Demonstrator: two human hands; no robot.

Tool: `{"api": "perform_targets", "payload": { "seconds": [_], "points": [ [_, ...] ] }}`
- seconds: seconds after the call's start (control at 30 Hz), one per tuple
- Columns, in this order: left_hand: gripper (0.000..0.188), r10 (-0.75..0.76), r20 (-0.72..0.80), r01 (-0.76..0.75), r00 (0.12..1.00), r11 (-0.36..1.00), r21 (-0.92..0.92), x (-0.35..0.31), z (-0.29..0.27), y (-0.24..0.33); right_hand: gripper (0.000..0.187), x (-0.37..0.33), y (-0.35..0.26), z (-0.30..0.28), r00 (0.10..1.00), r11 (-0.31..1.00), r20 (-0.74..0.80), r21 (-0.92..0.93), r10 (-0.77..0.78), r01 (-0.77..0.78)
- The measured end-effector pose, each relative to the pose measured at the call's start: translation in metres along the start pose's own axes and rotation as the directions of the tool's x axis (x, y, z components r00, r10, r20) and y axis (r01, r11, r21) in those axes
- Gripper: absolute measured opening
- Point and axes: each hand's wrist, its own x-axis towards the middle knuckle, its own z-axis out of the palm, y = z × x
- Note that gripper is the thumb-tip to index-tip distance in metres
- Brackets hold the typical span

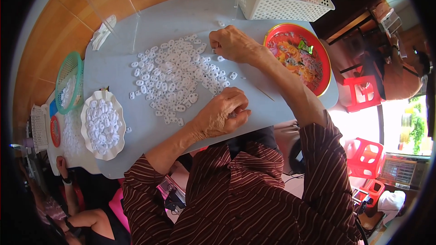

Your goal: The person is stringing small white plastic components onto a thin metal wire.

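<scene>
A loose pile of small white plastic pieces (170, 70), oval with two holes, lies spread over the grey-blue table (195, 7). My left hand (222, 113) is curled at the near right edge of the pile, thumb toward the fingers; what it holds is hidden. Farther off, my right hand (236, 44) is closed beside the pile's far right side, knuckles up. Its fingertips are turned away from view, so I cannot make out what is in them. One white piece (220, 58) rests just under that hand, and another (221, 24) lies beyond it.
A red round tray (324, 70) holding small bits stands right of my right arm. Behind it is a white perforated basket (290, 12). To the left are a scalloped white dish (85, 129) of pieces and a green basket (81, 77). Another person's hand (61, 163) shows lower left.
</scene>
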Motion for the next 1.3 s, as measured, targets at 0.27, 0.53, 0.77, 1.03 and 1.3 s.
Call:
{"api": "perform_targets", "payload": {
  "seconds": [0.27,0.53,0.77,1.03,1.3],
  "points": [
    [0.008,-0.115,-0.168,0.086,0.979,0.982,-0.168,-0.004,-0.003,0.000,0.013,-0.041,-0.005,-0.022,0.993,0.931,-0.081,0.362,0.084,-0.049],
    [0.033,-0.483,-0.117,0.171,0.868,0.511,-0.842,0.024,-0.025,0.006,0.008,-0.090,-0.033,-0.041,0.987,0.784,-0.082,0.617,0.139,-0.060],
    [0.025,-0.446,0.042,0.189,0.894,0.291,-0.938,0.030,-0.018,0.005,0.005,-0.105,-0.029,-0.035,0.960,0.775,-0.280,0.608,0.008,0.171],
    [0.017,-0.402,0.048,0.204,0.914,0.356,-0.912,0.026,-0.016,-0.003,0.009,-0.113,-0.023,-0.022,0.951,0.695,-0.309,0.687,0.015,0.212],
    [0.024,-0.412,-0.150,0.132,0.899,0.581,-0.803,0.025,-0.006,0.005,0.012,-0.121,-0.034,-0.022,0.930,0.621,-0.186,0.782,0.318,-0.056]
  ]
}}
